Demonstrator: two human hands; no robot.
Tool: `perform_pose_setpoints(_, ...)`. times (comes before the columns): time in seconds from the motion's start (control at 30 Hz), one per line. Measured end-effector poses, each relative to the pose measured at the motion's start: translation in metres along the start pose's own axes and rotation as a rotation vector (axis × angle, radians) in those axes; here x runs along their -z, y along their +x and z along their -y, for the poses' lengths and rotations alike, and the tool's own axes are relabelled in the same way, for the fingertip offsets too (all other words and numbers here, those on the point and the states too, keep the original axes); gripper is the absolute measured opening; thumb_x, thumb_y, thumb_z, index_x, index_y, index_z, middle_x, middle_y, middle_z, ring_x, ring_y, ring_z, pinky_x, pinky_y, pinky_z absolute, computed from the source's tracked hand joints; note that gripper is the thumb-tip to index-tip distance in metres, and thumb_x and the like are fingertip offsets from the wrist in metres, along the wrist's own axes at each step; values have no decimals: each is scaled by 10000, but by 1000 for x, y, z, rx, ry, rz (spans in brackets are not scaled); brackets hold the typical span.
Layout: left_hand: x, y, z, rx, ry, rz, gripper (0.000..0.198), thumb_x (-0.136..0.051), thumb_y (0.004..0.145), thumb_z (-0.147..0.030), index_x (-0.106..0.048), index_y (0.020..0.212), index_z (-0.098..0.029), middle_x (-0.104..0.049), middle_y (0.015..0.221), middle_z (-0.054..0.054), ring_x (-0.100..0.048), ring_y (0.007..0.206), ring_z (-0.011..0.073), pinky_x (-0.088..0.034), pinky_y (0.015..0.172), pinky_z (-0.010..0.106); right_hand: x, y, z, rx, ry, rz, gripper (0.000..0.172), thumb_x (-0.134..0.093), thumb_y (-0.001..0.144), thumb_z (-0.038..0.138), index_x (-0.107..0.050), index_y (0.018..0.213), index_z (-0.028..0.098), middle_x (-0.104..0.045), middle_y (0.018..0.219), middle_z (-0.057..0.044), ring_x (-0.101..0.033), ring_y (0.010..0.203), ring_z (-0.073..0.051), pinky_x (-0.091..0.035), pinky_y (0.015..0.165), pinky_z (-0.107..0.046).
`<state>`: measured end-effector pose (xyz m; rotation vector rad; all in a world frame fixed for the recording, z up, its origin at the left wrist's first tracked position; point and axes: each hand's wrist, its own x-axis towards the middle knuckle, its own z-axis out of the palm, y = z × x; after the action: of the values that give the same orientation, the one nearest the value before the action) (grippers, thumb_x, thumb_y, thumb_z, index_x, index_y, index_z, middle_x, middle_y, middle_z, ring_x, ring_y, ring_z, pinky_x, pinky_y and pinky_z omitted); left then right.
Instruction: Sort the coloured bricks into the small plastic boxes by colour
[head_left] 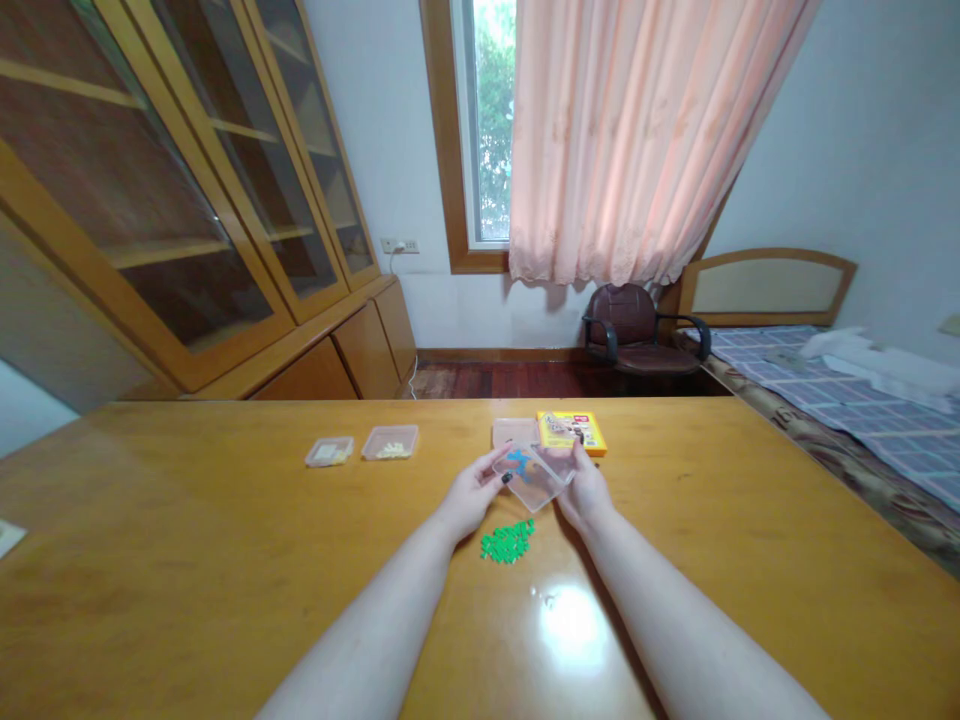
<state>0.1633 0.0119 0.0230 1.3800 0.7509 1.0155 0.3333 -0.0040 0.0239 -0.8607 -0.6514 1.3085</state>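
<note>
Between my two hands is a clear plastic box (534, 488) with small blue pieces (518, 462) in it, tilted above the table. My left hand (474, 492) grips its left side, fingers closed on the edge. On the other side my right hand (586, 490) is closed round the box's right edge, where a clear flap like a lid shows. Just below the box, a loose pile of small green pieces (508, 542) lies on the table. Behind it are another clear plastic container (511, 430) and a yellow box (592, 434) with printed pictures, both partly covered by the held box and hands.
Two clear containers stand left on the wooden table (187, 560): a smaller one (319, 453) and a larger one (390, 432) with pale pieces inside. Past the table's far edge are a chair (626, 320), a bed (847, 400) and a glass-door cabinet (247, 200).
</note>
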Motion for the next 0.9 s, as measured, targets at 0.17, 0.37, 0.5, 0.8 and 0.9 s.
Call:
perform_pose_setpoints(0.17, 0, 0, -2, -43, 73, -11, 449, -596, 739, -249, -535, 1181, -208, -553, 1219, 62, -516, 1113, 201, -356, 1009, 404, 2, 0, 2, -101, 6, 89, 553, -374, 760, 668, -606, 667, 175, -690, 816, -116, -646, 802, -238, -470, 802, -432)
perform_pose_setpoints(0.37, 2, 2, 9, 0, -4, -89, 485, -635, 708, -242, -515, 1172, -164, -564, 1195, 101, -543, 1074, 204, -406, 963, 392, -2, -2, 0, -164, 60, 148, 536, -328, 807, 623, -625, 855, 179, -663, 981, -125, -638, 880, -237, -461, 818, -444)
perform_pose_setpoints(0.5, 3, 5, 11, 121, -107, -230, 519, -663, 687, -272, -496, 1161, -141, -616, 1084, 118, -600, 955, 197, -500, 818, 342, -6, -3, -4, -225, 39, 194, 421, -362, 834, 523, -598, 956, 196, -620, 1092, -110, -635, 897, -212, -458, 836, -418)
perform_pose_setpoints(0.8, 1, 4, 9, 145, -171, -274, 615, -691, 658, -308, -439, 1201, -170, -640, 892, 45, -633, 759, 137, -505, 759, 292, -5, 1, -13, -106, -26, 8, 342, -535, 756, 434, -567, 996, 193, -670, 943, -84, -653, 745, -203, -520, 658, -350)
perform_pose_setpoints(0.9, -2, 0, 12, 102, -4, -154, 538, -639, 705, -314, -444, 1183, -160, -628, 823, 27, -626, 743, 140, -494, 745, 289, -3, 4, -13, -54, -35, -59, 324, -566, 722, 437, -583, 923, 185, -685, 887, -82, -649, 679, -210, -528, 605, -348)
